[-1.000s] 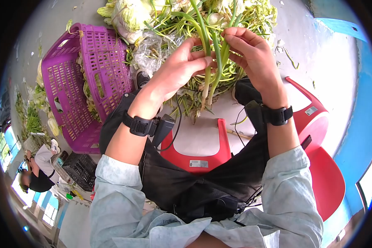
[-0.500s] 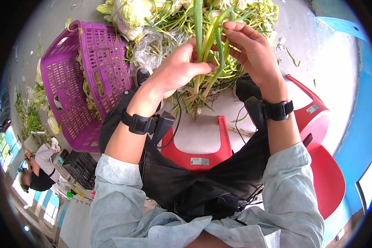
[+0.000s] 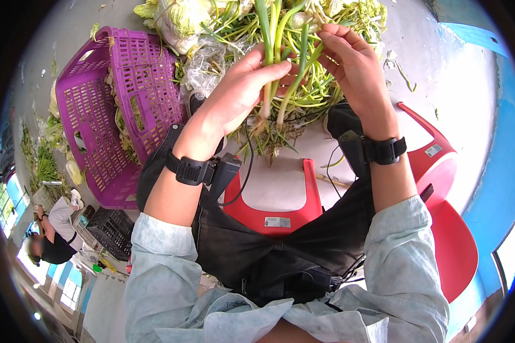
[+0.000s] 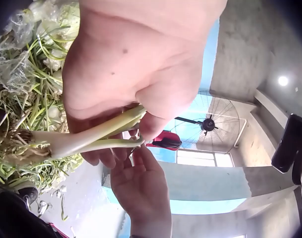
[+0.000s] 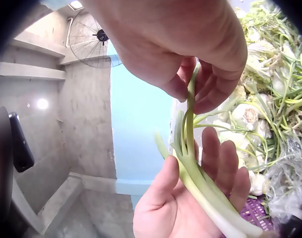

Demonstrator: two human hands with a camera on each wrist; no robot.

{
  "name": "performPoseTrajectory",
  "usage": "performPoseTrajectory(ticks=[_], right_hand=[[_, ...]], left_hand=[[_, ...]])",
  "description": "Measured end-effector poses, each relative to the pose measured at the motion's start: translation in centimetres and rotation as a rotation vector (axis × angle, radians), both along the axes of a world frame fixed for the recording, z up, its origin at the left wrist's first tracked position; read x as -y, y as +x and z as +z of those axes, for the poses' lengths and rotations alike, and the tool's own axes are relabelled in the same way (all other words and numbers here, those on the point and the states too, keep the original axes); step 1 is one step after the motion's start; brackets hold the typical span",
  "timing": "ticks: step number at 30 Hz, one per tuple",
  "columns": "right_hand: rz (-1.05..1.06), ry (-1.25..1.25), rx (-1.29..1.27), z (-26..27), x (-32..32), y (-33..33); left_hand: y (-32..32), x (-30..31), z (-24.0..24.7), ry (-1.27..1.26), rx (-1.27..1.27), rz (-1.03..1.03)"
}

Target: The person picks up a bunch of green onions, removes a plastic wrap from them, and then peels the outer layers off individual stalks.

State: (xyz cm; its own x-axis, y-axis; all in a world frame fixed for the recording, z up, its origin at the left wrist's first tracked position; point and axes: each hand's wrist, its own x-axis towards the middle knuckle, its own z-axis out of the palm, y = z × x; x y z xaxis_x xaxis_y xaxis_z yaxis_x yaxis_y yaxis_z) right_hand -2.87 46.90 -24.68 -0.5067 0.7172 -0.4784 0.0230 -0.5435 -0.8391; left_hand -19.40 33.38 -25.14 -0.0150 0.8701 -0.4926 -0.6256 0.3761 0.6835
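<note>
In the head view the left hand (image 3: 237, 91) holds green onions (image 3: 267, 74) between thumb and fingers, their white root ends pointing down toward the lap. The right hand (image 3: 357, 68) pinches a green leaf of the same onions at its fingertips, just to the right. The right wrist view shows the right hand (image 5: 185, 39) gripping the leaf's upper part, while the left hand (image 5: 180, 213) supports the stalks (image 5: 200, 186) below. Brown roots (image 4: 17, 148) and a thick white stem (image 4: 66, 144) stick out past the left hand (image 4: 131, 64) in the left wrist view.
A heap of onion greens (image 3: 320, 97) and cabbages (image 3: 180, 23) lies beyond the hands, with clear plastic (image 3: 203, 68) beside it. A purple crate (image 3: 120, 114) lies at left; red stools (image 3: 274, 220) stand near the legs. Another person (image 3: 54, 228) is far left.
The left hand has turned and shifted slightly left with the onions, whose root ends have spread and risen. The right hand has moved slightly up, still pinching a leaf.
</note>
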Motion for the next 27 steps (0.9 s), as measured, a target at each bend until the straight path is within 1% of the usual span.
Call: performPoseTrajectory(ticks=[2, 5, 8, 11, 20, 27], right_hand=[[-0.013, 0.003, -0.031, -0.3, 0.1, -0.1], [0.009, 0.044, -0.023, -0.4, 0.2, -0.2], [0.072, 0.07, 0.006, -0.1, 0.3, -0.3], [0.175, 0.149, 0.078, -0.1, 0.4, -0.4], [0.172, 0.169, 0.064, 0.2, 0.5, -0.5], [0.153, 0.19, 0.073, 0.6, 0.7, -0.8]], left_hand=[[0.2, 0.0, 0.4, 0.027, 0.061, -0.03], [0.3, 0.1, 0.9, 0.07, 0.02, -0.075], [0.2, 0.1, 1.0, 0.077, -0.003, -0.113], [0.0, 0.2, 0.7, 0.085, -0.038, -0.144], [0.0, 0.0, 0.2, 0.094, -0.066, -0.122], [-0.2, 0.1, -0.3, -0.001, -0.076, -0.084]])
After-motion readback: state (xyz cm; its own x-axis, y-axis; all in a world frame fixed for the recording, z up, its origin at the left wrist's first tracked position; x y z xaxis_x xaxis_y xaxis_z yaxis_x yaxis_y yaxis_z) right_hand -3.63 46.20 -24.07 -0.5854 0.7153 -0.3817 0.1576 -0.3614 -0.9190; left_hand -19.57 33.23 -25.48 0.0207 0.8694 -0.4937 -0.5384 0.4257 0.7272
